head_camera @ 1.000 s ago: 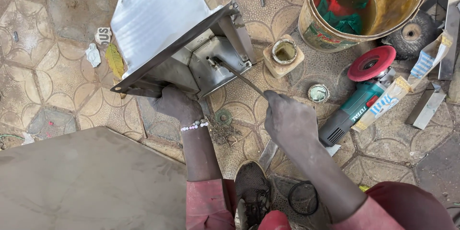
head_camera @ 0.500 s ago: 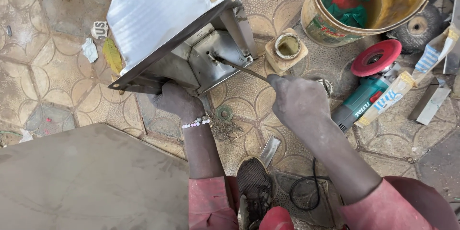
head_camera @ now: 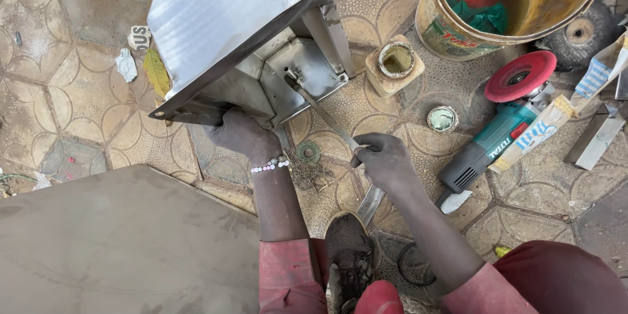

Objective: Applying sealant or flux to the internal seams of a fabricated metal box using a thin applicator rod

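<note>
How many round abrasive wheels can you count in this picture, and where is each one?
2. The red disc is mounted on the green angle grinder. The dark wheel lies right of the bucket, against it. More may be hidden.

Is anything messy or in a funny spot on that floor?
Yes. The yellow bucket holds murky brown water with green and red rags soaking in it. The teal angle grinder with a red disc lies on the patterned tile floor among scraps, close to the right hand.
</note>
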